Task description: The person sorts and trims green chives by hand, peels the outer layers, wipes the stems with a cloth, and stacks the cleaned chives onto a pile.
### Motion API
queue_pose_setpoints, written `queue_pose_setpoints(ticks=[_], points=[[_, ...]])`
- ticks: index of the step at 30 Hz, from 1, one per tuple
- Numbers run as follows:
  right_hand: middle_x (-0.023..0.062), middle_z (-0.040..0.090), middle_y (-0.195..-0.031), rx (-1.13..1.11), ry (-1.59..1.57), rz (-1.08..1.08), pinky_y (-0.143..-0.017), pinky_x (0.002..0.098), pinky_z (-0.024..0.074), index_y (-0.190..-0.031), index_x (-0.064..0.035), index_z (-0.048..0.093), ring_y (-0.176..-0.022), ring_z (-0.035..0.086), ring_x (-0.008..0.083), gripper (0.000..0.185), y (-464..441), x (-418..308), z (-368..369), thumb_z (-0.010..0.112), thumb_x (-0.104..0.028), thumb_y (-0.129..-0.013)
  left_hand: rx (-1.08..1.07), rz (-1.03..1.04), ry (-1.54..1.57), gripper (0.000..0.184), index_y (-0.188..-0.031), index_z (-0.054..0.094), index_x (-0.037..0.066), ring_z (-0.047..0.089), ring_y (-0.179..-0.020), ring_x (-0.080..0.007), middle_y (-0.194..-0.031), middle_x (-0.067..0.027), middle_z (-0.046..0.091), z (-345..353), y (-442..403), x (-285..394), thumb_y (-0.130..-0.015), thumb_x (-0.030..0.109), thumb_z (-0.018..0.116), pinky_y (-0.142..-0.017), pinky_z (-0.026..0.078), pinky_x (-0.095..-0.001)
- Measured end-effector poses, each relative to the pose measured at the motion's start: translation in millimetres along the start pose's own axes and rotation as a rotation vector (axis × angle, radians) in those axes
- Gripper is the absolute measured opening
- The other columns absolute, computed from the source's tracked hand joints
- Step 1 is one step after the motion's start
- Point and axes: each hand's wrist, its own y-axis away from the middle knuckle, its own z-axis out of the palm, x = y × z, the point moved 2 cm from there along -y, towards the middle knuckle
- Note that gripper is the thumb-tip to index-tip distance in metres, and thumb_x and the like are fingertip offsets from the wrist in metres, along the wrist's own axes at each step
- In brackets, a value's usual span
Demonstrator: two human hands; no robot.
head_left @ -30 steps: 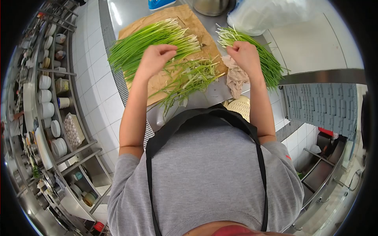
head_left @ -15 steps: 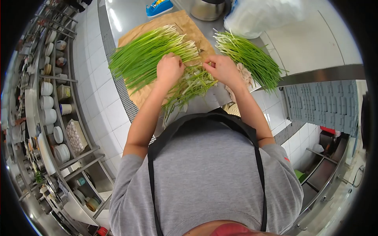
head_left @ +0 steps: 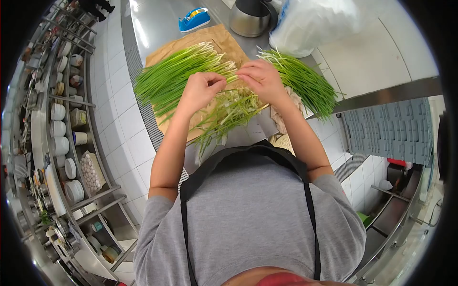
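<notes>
My left hand (head_left: 204, 89) is pinched closed over the near edge of a large pile of green chives (head_left: 176, 74) with pale root ends, lying on brown paper (head_left: 224, 40). Close to its right, my right hand (head_left: 261, 80) also has its fingers pinched together. A thin pale chive stalk (head_left: 232, 80) seems to run between the two sets of fingertips, partly hidden by them. Below the hands lies a loose heap of limp leaves and trimmings (head_left: 229, 112). A second bunch of chives (head_left: 305, 81) rests to the right of my right hand.
A blue tape dispenser (head_left: 194, 20) and a steel jug (head_left: 249, 19) stand at the back of the metal table (head_left: 157, 19). A white plastic bag (head_left: 315, 26) sits back right. Crumpled cloth or paper (head_left: 279, 119) lies by my right wrist. Shelves of dishes (head_left: 59, 128) line the left.
My hands have come closer together, their fingertips now almost meeting above the trimmings. The view has shifted slightly, showing more of the table's far side.
</notes>
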Motion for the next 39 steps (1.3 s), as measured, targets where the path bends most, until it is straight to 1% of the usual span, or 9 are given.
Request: queue_pose_setpoints(ticks=[6, 9, 12, 15, 21, 24, 27, 33, 39], points=[[0.0071, 0.062, -0.083, 0.139, -0.439, 0.345, -0.070, 0.0255, 0.0427, -0.084, -0.0017, 0.065, -0.079, 0.056, 0.0137, 0.011, 0, -1, -29, 0.063, -0.005, -0.074, 0.035, -0.097, 0.189, 0.018, -0.087, 0.065, 0.000, 0.054, -0.061, -0.0081, -0.069, -0.0041, 0.062, -15, -7, -26, -0.077, 0.014, 0.061, -0.057, 0.042, -0.0224], [0.0092, 0.061, -0.085, -0.435, -0.581, 0.445, -0.071, 0.0240, 0.0432, -0.087, -0.0017, 0.065, -0.079, 0.057, 0.0138, 0.016, 10, -15, -14, 0.065, -0.006, -0.071, 0.004, -0.225, 0.430, 0.018, -0.088, 0.063, 0.001, 0.054, -0.064, -0.0081, -0.073, -0.0019, 0.061, -22, -10, -23, -0.080, 0.016, 0.060, -0.060, 0.043, -0.0218], [0.0099, 0.059, -0.078, -0.349, 0.133, 0.066, -0.068, 0.0291, 0.0452, -0.092, -0.0055, 0.064, -0.075, 0.058, 0.0198, 0.027, 27, -9, 22, 0.068, -0.017, -0.067, -0.064, -0.264, 0.515, 0.017, -0.090, 0.062, 0.003, 0.056, -0.068, -0.0087, -0.076, -0.0017, 0.062, -25, -12, -15, -0.081, 0.018, 0.059, -0.065, 0.044, -0.0222], [0.0121, 0.059, -0.080, -0.458, -0.256, 0.484, -0.070, 0.0340, 0.0455, -0.094, -0.0047, 0.062, -0.076, 0.058, 0.0259, 0.036, 15, -3, 20, 0.070, -0.022, -0.063, -0.109, -0.232, 0.504, 0.017, -0.090, 0.061, 0.004, 0.057, -0.071, -0.0091, -0.079, -0.0022, 0.062, -25, -17, -13, -0.081, 0.018, 0.060, -0.066, 0.044, -0.0226], [0.0123, 0.059, -0.081, -0.473, 0.036, 0.153, -0.068, 0.0360, 0.0441, -0.093, -0.0016, 0.059, -0.075, 0.056, 0.0256, 0.033, 16, -14, 25, 0.067, -0.015, -0.064, -0.101, -0.180, 0.499, 0.014, -0.089, 0.061, 0.003, 0.056, -0.072, -0.0083, -0.079, -0.0018, 0.061, -28, -20, -6, -0.081, 0.015, 0.059, -0.067, 0.044, -0.0220], [0.0125, 0.061, -0.084, -0.732, -0.163, 0.423, -0.068, 0.0328, 0.0451, -0.104, -0.0042, 0.058, -0.074, 0.057, 0.0215, 0.043, 7, -13, 20, 0.068, -0.016, -0.064, -0.072, -0.150, 0.480, 0.014, -0.088, 0.061, 0.003, 0.054, -0.070, -0.0076, -0.077, -0.0008, 0.060, -30, -18, -2, -0.081, 0.014, 0.059, -0.066, 0.043, -0.0215], [0.0108, 0.062, -0.081, -0.678, -0.027, 0.052, -0.064, 0.0284, 0.0453, -0.106, -0.0048, 0.059, -0.068, 0.057, 0.0164, 0.045, 26, -11, 31, 0.069, -0.017, -0.064, -0.068, -0.108, 0.451, 0.014, -0.088, 0.061, 0.002, 0.051, -0.068, -0.0069, -0.076, 0.0002, 0.059, -34, -21, 0, -0.081, 0.014, 0.059, -0.064, 0.042, -0.0210], [0.0014, 0.060, -0.068, 0.109, -0.558, 0.546, -0.049, 0.0213, 0.0392, -0.089, -0.0009, 0.065, -0.055, 0.051, 0.0070, 0.024, -14, -14, 6, 0.067, -0.019, -0.073, -0.120, -0.029, 0.386, 0.016, -0.088, 0.061, -0.001, 0.048, -0.066, -0.0061, -0.073, 0.0006, 0.057, -32, -19, 5, -0.080, 0.014, 0.060, -0.062, 0.040, -0.0203], [0.0021, 0.060, -0.073, 0.311, -0.867, 0.659, -0.055, 0.0188, 0.0392, -0.089, 0.0004, 0.065, -0.060, 0.049, 0.0067, 0.015, -29, -10, -9, 0.059, -0.012, -0.081, -0.139, -0.051, 0.294, 0.017, -0.086, 0.062, -0.002, 0.050, -0.065, -0.0065, -0.072, -0.0003, 0.058, -22, -8, 21, -0.080, 0.014, 0.060, -0.062, 0.041, -0.0203]])
